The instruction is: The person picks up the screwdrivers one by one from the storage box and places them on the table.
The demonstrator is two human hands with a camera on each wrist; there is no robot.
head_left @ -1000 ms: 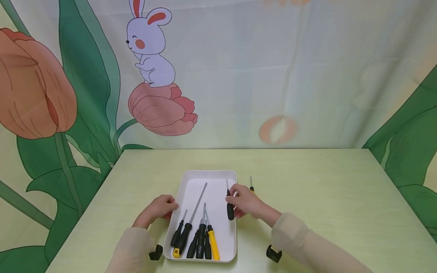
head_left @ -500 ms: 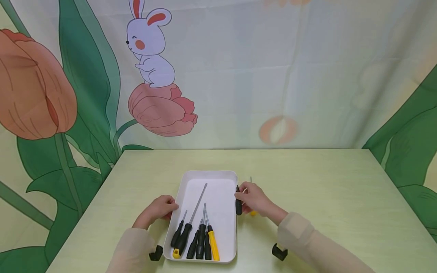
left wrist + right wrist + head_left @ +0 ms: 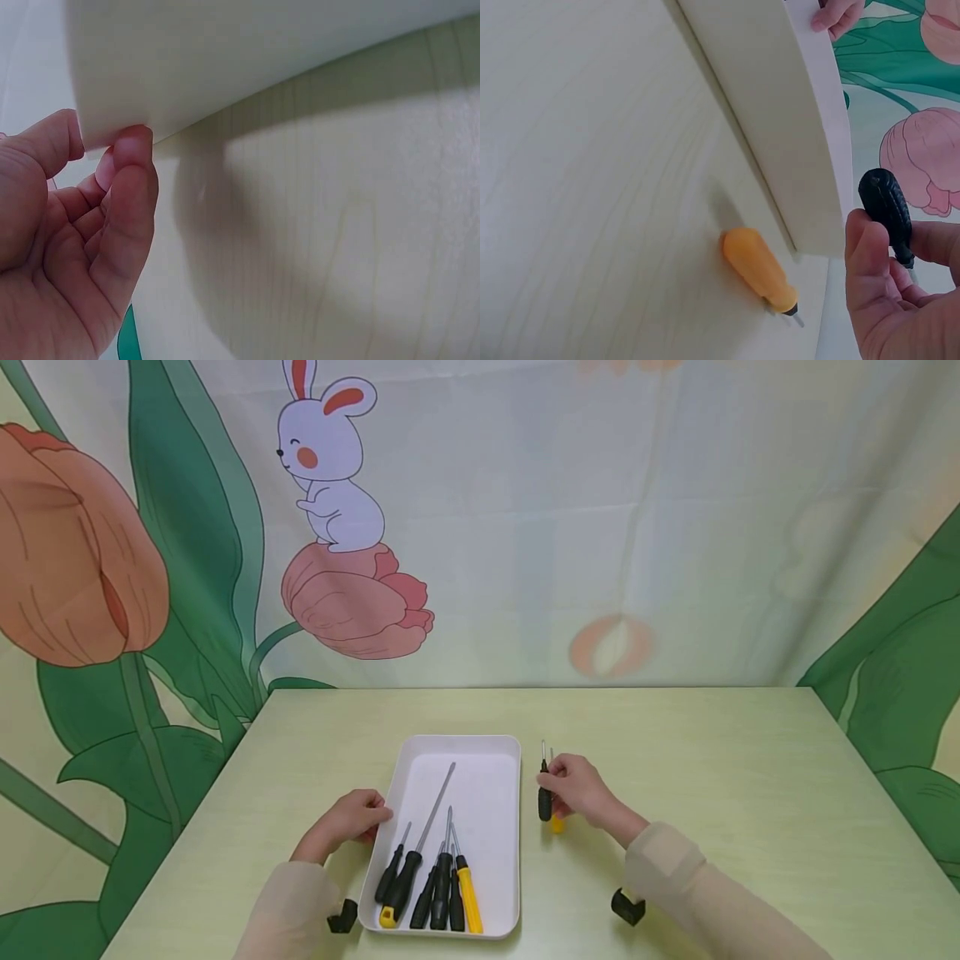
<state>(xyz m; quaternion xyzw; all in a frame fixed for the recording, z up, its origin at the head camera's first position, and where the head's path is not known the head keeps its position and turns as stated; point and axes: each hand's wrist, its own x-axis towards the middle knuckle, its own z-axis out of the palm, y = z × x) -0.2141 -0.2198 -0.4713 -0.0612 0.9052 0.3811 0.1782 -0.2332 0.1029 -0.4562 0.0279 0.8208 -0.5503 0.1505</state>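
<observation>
My left hand (image 3: pixel 348 817) pinches the left rim of a white tray (image 3: pixel 495 843), thumb above and fingertips under it in the left wrist view. Between the thumb and fingers of my right hand (image 3: pixel 583 789) is a small black-handled screwdriver (image 3: pixel 544 804), held with its thin shaft pointing away, right of the tray. On the table below lies a yellow-handled screwdriver (image 3: pixel 754 262), partly hidden by the right hand in the head view. Inside the tray are several black-handled screwdrivers (image 3: pixel 442 893), one long one (image 3: pixel 406 885) with a yellow handle end, and another yellow-handled screwdriver (image 3: pixel 469 897).
The tray stands on a pale wood-grain table (image 3: pixel 712 793), its raised wall (image 3: pixel 772 112) close beside the loose yellow screwdriver. A printed curtain (image 3: pixel 525 527) with a rabbit and tulips hangs behind the table's far edge.
My right hand has carried the black screwdriver rightward, from over the tray's right side to above the table by the yellow screwdriver. The left hand and tray have stayed in place.
</observation>
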